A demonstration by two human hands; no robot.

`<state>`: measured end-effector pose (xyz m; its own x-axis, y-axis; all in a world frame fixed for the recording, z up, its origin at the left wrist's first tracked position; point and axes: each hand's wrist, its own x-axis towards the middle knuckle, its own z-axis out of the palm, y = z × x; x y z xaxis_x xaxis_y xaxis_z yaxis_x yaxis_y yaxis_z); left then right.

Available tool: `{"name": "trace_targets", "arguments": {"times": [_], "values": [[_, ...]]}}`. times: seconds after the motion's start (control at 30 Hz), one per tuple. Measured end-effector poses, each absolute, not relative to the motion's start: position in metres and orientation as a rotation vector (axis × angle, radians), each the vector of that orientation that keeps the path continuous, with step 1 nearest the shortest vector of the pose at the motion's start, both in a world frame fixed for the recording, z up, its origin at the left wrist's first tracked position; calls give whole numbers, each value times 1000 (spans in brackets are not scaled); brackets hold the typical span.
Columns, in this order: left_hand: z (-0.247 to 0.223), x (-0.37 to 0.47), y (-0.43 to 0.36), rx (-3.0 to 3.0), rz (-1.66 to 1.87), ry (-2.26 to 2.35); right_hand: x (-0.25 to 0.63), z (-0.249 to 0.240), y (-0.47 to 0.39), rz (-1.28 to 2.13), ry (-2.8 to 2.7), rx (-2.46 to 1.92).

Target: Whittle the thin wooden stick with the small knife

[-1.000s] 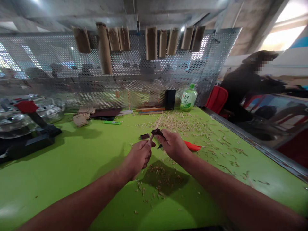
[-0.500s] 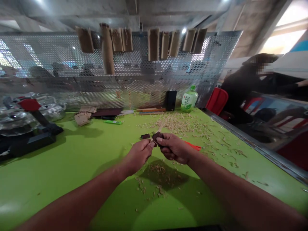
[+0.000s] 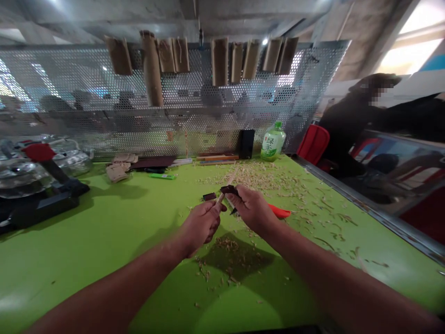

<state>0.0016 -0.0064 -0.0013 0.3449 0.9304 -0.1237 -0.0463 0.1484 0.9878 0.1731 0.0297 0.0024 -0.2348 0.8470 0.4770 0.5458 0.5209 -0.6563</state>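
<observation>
Head view: left hand [image 3: 201,225] grips thin wooden stick [image 3: 225,185] outward; right hand [image 3: 252,208] clamps dark sandpaper piece [image 3: 228,189] around it for rubbing.

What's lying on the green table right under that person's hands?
Under the left hand and right hand, pale wood shavings litter the green table. An orange tool pokes out behind the right hand, partly covered.

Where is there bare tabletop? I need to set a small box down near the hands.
Bare green table lies left of the left hand, up to the black stand. Beyond and right of the right hand, wood shavings and an orange tool crowd it.
</observation>
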Motion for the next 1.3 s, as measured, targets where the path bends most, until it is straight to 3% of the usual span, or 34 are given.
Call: {"name": "trace_targets", "arguments": {"times": [0.2,0.4,0.47,0.53,0.83,1.03,1.3], "values": [[-4,3,-9,1343,900,1122,167,-8,28,598,-1972,-1098],[1,-4,-6,1555,873,1125,167,-4,29,1427,-1611,-954],[2,-4,-5,1586,884,1102,168,-3,30,1554,-1528,-916],[0,-5,-2,1585,908,1080,170,-2,30,1481,-1512,-885],[1,-4,-2,1643,920,1095,169,-5,27,559,-1892,-1057],[6,-4,-4,1858,976,1178,168,-8,25,544,-1968,-1073],[4,-20,10,1373,1166,938,178,-2,29,480,-1978,-1082]]}}
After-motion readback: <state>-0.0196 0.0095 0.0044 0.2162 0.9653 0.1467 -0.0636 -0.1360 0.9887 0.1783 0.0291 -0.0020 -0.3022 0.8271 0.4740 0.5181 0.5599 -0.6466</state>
